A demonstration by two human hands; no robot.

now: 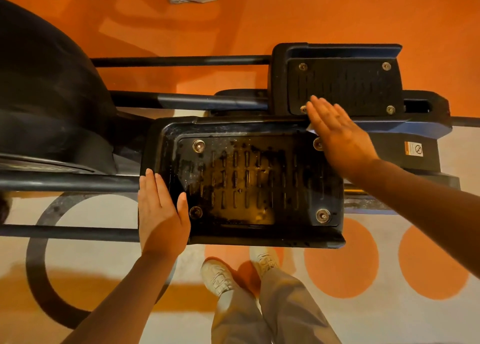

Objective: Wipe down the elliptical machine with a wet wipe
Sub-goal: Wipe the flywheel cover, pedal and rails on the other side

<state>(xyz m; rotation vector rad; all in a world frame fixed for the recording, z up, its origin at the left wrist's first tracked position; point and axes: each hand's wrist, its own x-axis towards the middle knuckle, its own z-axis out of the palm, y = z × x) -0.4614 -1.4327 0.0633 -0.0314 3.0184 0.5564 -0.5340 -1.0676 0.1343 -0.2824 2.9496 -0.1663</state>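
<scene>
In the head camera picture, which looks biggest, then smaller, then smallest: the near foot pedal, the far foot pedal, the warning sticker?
1. Near foot pedal, though being closer exaggerates it.
2. Far foot pedal; the two may really match.
3. Warning sticker, clearly smallest.

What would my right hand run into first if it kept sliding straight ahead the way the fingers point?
Probably the far pedal. The right hand lies flat on the near pedal's far rim, over a wipe, fingertips already over the far pedal's near edge by a bolt. Heights are unclear.
</scene>
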